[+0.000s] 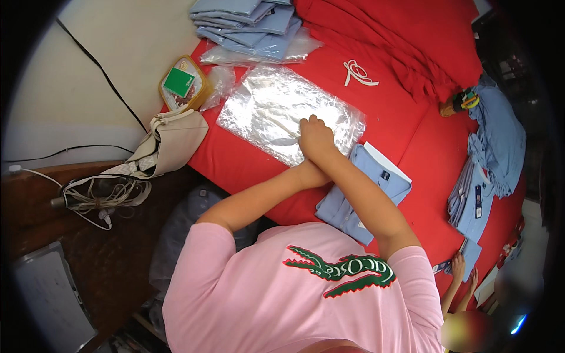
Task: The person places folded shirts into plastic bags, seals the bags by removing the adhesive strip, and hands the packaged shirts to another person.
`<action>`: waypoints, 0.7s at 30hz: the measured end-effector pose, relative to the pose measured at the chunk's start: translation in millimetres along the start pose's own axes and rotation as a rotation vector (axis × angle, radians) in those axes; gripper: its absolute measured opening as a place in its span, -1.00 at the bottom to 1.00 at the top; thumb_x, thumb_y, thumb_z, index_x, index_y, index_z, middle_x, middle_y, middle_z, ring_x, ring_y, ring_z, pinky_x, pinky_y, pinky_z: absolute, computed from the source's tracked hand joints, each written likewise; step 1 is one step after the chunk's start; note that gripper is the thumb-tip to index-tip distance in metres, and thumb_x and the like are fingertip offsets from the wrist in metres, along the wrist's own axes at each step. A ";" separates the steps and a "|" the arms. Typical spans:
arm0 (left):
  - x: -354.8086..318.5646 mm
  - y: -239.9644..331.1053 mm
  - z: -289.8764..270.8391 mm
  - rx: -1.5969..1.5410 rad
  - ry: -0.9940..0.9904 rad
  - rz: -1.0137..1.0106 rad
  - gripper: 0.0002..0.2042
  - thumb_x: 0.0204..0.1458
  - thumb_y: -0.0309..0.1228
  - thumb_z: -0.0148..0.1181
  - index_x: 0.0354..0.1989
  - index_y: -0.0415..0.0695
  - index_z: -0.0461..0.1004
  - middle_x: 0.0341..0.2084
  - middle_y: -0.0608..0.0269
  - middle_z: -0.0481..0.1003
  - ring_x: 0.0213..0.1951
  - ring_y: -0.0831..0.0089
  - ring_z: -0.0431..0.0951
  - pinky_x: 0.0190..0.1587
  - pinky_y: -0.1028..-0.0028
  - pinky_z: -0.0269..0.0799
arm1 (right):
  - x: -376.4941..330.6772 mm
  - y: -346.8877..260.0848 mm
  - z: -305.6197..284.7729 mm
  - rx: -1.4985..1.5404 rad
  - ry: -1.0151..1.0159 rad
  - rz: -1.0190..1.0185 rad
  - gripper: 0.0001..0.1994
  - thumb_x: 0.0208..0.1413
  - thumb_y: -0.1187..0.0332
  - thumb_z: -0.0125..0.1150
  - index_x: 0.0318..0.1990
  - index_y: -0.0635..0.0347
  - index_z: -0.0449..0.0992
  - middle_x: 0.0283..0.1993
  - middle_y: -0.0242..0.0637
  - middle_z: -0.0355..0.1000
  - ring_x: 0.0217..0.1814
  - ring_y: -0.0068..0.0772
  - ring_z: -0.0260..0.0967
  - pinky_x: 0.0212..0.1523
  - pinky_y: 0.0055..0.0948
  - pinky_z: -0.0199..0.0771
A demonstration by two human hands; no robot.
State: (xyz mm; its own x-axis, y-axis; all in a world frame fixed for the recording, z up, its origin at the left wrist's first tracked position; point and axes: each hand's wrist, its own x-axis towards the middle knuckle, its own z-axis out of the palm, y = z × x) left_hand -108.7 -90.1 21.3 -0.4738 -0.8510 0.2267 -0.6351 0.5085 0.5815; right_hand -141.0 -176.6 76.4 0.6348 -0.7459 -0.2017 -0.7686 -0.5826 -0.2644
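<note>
My right hand (316, 137) rests over a clear, shiny plastic bag (247, 109) lying flat on the red-covered table. Its fingers are curled closed; what they hold, if anything, is hidden. A thin pale strip (283, 126) runs across the bag beside the knuckles. My left arm crosses beneath the right one, and of my left hand (313, 175) only the wrist end shows, its fingers hidden under the right forearm. Close to both arms lies a folded blue shirt (336, 207) with a dark label and a white card (388, 160) sticking out; my right forearm passes over it.
Folded blue shirts (247, 23) in clear bags are piled at the back. White cord (359, 74) and bunched red cloth (400, 41) lie beyond. A yellow tub (203, 88) and beige bag (185, 138) stand left. Another person's hands (458, 267) touch blue cloth at right.
</note>
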 end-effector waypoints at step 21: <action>140.0 -66.1 -33.4 0.206 0.165 -0.237 -0.55 0.30 -0.37 0.01 0.36 -0.13 0.41 0.40 0.03 0.32 0.51 0.08 0.18 0.58 -0.17 -0.14 | -277.1 216.2 -25.0 1.803 0.901 0.906 -0.78 0.40 0.26 0.18 0.00 0.21 0.55 -0.06 -0.17 0.65 -0.23 -0.37 0.60 -0.37 -0.43 0.59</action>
State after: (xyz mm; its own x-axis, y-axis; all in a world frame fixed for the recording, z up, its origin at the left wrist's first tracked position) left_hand -112.7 -247.2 40.7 -0.2043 -0.9498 0.2369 -0.8332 0.2958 0.4672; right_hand -485.1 -104.0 98.7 -0.3483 -0.7822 -0.5165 0.4562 0.3399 -0.8224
